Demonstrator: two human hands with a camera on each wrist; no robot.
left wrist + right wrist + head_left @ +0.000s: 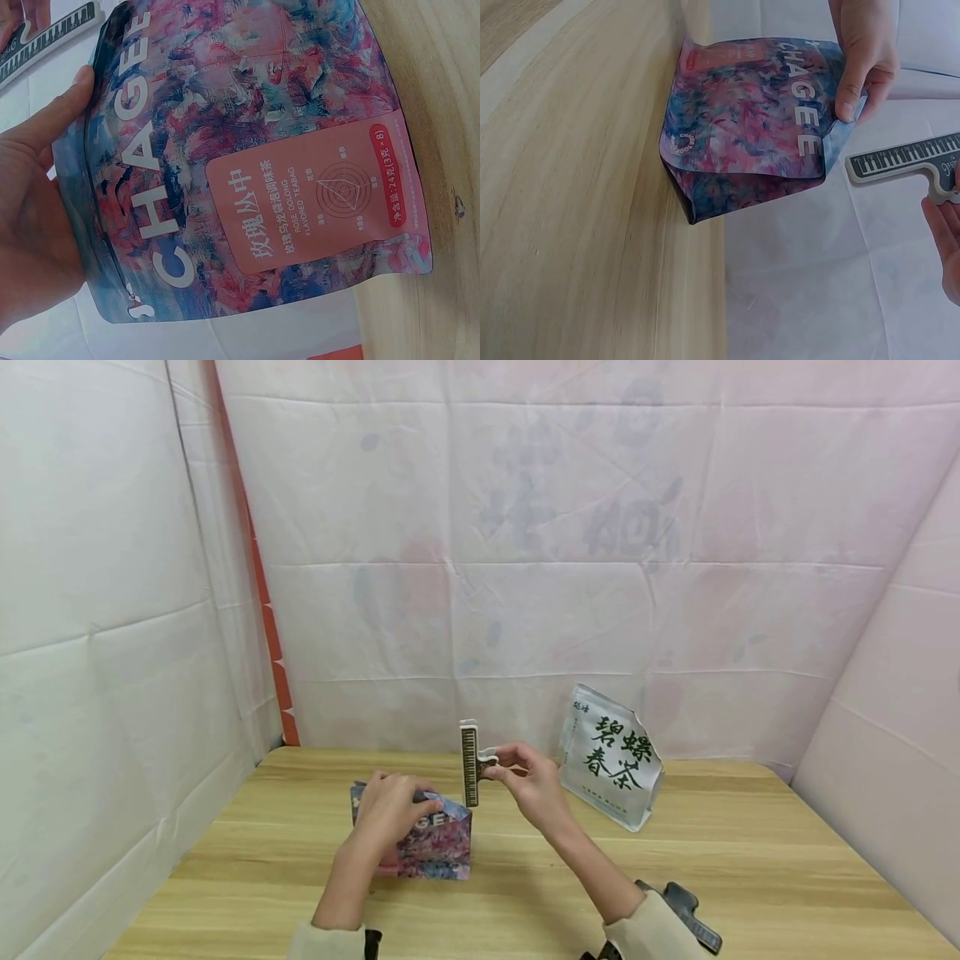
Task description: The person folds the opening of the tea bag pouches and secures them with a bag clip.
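A colourful CHAGEE tea pouch (438,852) stands on the table, its top edge folded over. My left hand (390,806) grips that folded top, with the thumb on the lettered side in the left wrist view. Its label (300,202) reads rose oolong teabag. My right hand (534,785) pinches the handle of a clip with a piano-key pattern (470,767). This clip is held upright just right of the pouch's top corner; in the right wrist view the clip (900,159) is apart from the pouch.
A silver-white tea bag (611,760) with dark green characters stands at the back right, its top corner folded down. Near the front right, by my forearm, lies a dark clip-like object (690,914). White cloth walls (555,610) surround the wooden table (750,835).
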